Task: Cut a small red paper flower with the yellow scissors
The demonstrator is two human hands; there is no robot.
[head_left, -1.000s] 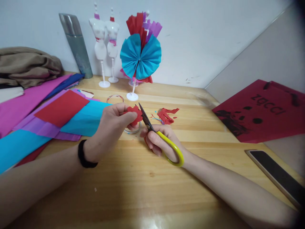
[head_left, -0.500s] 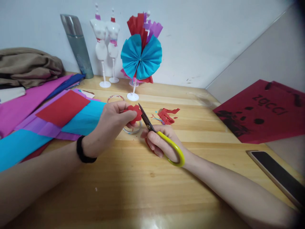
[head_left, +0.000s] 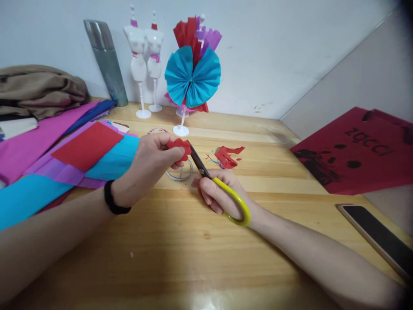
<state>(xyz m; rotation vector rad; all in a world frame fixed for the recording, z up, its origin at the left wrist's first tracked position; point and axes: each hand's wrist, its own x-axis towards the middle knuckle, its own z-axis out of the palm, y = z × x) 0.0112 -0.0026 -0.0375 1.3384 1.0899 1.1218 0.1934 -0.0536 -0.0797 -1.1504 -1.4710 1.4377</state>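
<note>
Between thumb and fingers, my left hand (head_left: 155, 159) pinches a small red paper flower (head_left: 181, 145) with a scalloped edge. My right hand (head_left: 219, 189) grips scissors (head_left: 232, 199) with yellow-green handles and dark blades. The blade tips point up and left, right beside the flower's right edge, and the blades look closed or nearly so. Something red shows below the right fingers, partly hidden. Under the flower lies a roll of clear tape (head_left: 185, 176), partly covered by my left hand. To the right are red paper scraps (head_left: 227, 157).
Two white mannequins (head_left: 138, 64) stand at the wall, with another behind a blue pleated paper fan (head_left: 192, 77). A bottle (head_left: 109, 69) leans at the left beside coloured paper sheets (head_left: 87, 144) and brown cloth (head_left: 41, 88). A red bag (head_left: 358, 155) and phone (head_left: 377, 234) lie right.
My left hand has tilted the red paper flower and shifted it slightly up and left. The scissors stay in about the same place.
</note>
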